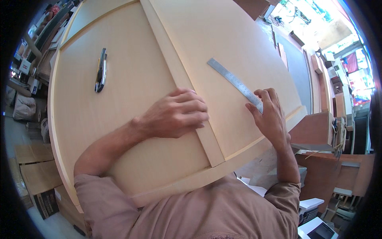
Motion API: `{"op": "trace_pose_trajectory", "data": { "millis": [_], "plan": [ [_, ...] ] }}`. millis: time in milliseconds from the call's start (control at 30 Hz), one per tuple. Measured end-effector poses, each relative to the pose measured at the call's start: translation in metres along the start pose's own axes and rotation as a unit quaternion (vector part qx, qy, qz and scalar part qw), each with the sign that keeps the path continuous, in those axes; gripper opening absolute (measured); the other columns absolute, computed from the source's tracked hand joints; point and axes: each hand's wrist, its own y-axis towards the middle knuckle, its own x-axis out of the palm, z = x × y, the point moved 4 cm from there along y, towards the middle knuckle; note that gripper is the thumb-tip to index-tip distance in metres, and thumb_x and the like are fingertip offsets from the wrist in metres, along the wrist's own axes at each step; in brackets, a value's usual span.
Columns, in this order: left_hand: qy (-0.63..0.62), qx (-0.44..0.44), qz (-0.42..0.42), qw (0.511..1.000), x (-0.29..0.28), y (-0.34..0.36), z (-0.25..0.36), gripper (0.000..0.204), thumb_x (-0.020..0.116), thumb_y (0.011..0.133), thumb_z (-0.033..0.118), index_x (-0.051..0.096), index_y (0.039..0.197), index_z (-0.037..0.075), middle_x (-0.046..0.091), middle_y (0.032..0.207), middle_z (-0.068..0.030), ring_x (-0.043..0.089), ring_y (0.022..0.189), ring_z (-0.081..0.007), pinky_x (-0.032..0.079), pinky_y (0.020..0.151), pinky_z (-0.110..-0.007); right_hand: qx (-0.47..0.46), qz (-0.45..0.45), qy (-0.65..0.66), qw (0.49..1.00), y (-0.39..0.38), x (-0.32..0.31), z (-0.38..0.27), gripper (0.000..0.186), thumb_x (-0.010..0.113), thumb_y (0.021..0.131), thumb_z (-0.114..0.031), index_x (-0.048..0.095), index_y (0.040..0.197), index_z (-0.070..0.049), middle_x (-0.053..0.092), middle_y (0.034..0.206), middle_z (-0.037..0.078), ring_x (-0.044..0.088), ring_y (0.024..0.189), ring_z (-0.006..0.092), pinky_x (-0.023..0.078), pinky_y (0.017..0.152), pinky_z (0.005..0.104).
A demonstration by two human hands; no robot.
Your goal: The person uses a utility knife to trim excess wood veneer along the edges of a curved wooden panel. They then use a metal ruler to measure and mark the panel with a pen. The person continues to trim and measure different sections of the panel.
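Head: left fingers [195, 106] curled

Steel ruler [232, 79]: bare grey metal, smooth, dull satin sheen. Utility knife [101, 71]: dark plastic body, bright metal strip — glossy highlights along it. Framed panel [119, 79]: pale wood look, smooth, matt to faintly satin. Divider strip [169, 59]: similar pale wood look, smooth face. Shirt [187, 211]: brown cloth, matt, softly creased. Cardboard box [39, 175]: brown, matt. Reddish-brown board [312, 129]: wood look, matt. Pale sack [25, 107]: wrinkled — cloth or plastic, cannot tell.
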Motion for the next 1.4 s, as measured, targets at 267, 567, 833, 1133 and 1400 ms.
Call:
{"op": "trace_pose_trajectory", "data": {
  "millis": [267,567,833,1133,1400],
  "plan": [
    [0.067,-0.23,0.154,0.959,-0.029,-0.017,-0.065,0.024,0.073,0.093,0.013,0.071,0.117,0.011,0.066,0.11,-0.0076,0.059,0.107,-0.0292,0.049,0.097,-0.044,0.057,-0.014,-0.033,0.998,0.014,0.013,0.024,0.031,0.07,0.098,-0.021,0.062,0.114,0.003,0.06,0.118,0.02,0.06,0.114,0.0383,0.05,0.093,0.0486],
    [0.111,-0.192,0.169,0.96,-0.036,-0.005,-0.055,0.027,0.073,0.093,0.011,0.068,0.12,0.009,0.064,0.112,-0.0101,0.059,0.102,-0.0307,0.05,0.092,-0.044,-0.037,0.039,0.143,0.988,0.026,-0.001,0.01,0.016,0.059,0.1,-0.003,0.059,0.115,0.003,0.067,0.105,0.026,0.066,0.098,0.0429,0.051,0.085,0.0493],
    [0.258,-0.137,0.211,0.933,-0.084,0.034,-0.122,0.03,0.069,0.1,0.031,0.07,0.12,0.008,0.065,0.111,-0.0116,0.061,0.101,-0.0304,0.05,0.091,-0.043,-0.163,-0.048,0.079,0.982,0.131,-0.007,-0.049,0.02,0.052,0.108,-0.018,0.06,0.108,0.0,0.068,0.091,0.022,0.066,0.09,0.0416,0.049,0.079,0.0494],
    [0.119,-0.454,0.131,0.873,-0.092,-0.013,-0.261,0.037,0.066,0.1,0.039,0.068,0.109,0.004,0.068,0.104,-0.0195,0.065,0.102,-0.037,0.053,0.09,-0.047,-0.202,-0.022,0.068,0.977,0.294,0.089,-0.11,0.036,0.049,0.108,-0.037,0.064,0.108,-0.004,0.072,0.106,0.022,0.068,0.1,0.0426,0.051,0.085,0.0533],
    [0.211,-0.452,0.158,0.852,-0.09,-0.033,-0.309,0.045,0.055,0.104,0.048,0.068,0.109,0.005,0.067,0.109,-0.0203,0.063,0.107,-0.0387,0.05,0.093,-0.05,-0.2,0.058,0.057,0.976,0.323,0.114,-0.099,0.05,0.046,0.107,-0.047,0.067,0.109,-0.001,0.071,0.112,0.025,0.063,0.112,0.0448,0.048,0.099,0.0536]
  ]
}}
